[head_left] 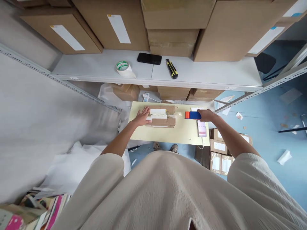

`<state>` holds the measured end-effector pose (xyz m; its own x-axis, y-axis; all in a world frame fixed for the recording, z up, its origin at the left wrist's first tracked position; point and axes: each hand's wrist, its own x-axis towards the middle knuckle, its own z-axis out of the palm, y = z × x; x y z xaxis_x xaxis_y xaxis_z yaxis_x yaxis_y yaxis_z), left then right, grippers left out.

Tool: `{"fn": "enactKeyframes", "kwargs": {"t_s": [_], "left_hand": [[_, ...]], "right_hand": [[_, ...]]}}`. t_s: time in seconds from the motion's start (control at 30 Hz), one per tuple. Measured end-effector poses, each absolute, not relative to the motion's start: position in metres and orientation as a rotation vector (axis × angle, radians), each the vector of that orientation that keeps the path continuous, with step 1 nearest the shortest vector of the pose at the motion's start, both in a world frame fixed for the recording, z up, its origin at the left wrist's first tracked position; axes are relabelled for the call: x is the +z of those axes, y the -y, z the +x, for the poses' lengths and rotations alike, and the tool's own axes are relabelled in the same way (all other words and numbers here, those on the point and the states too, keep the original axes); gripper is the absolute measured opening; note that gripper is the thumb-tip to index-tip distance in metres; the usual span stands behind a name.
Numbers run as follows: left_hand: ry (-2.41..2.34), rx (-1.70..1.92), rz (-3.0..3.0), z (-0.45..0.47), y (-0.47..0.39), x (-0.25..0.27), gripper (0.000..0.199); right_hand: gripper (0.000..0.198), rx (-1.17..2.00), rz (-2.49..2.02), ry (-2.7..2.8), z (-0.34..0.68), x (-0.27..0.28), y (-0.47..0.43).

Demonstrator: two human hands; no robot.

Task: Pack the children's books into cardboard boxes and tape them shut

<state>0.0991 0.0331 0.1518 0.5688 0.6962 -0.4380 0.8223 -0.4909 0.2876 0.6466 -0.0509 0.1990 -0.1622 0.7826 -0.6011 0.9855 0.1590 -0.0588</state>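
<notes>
A cardboard box (171, 122) with white labels lies on a pale yellow table (165, 136). My left hand (142, 117) rests on the box's left end, fingers stretched out and apart. To the right of the box, my right hand (204, 115) is wrapped round a blue and orange tape dispenser (192, 115). A glossy bit of clear tape (179, 114) shows between the box's right end and the dispenser; whether it runs all the way across I cannot tell. Just below the right hand lies a phone (201, 128) with its screen lit and a white cable attached.
Above the table, a grey shelf (96, 65) carries a tape roll (123, 67), a black phone (149, 58), a yellow-black utility knife (172, 69) and large cardboard boxes (172, 14). Stacked small boxes (218, 146) stand on the floor at right. White sheets (69, 166) are piled at left.
</notes>
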Motion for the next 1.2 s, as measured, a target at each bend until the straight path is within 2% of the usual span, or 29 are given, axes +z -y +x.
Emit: {"fn": "enactKeyframes", "kwargs": {"t_s": [0.2,0.53,1.2], "left_hand": [[-1.258,-0.430,2.262,0.109,-0.032,0.162,0.115],[-1.339,-0.475,2.218,0.120,-0.031,0.172,0.119],[-1.298,-0.389,2.264,0.124,-0.035,0.168,0.124]], "right_hand": [[0.064,-0.744,1.711,-1.953,0.618,0.177,0.046],[0.069,-0.861,1.666,-1.972,0.576,0.165,0.030],[0.070,-0.582,1.680,-1.998,0.540,0.157,0.032]]}}
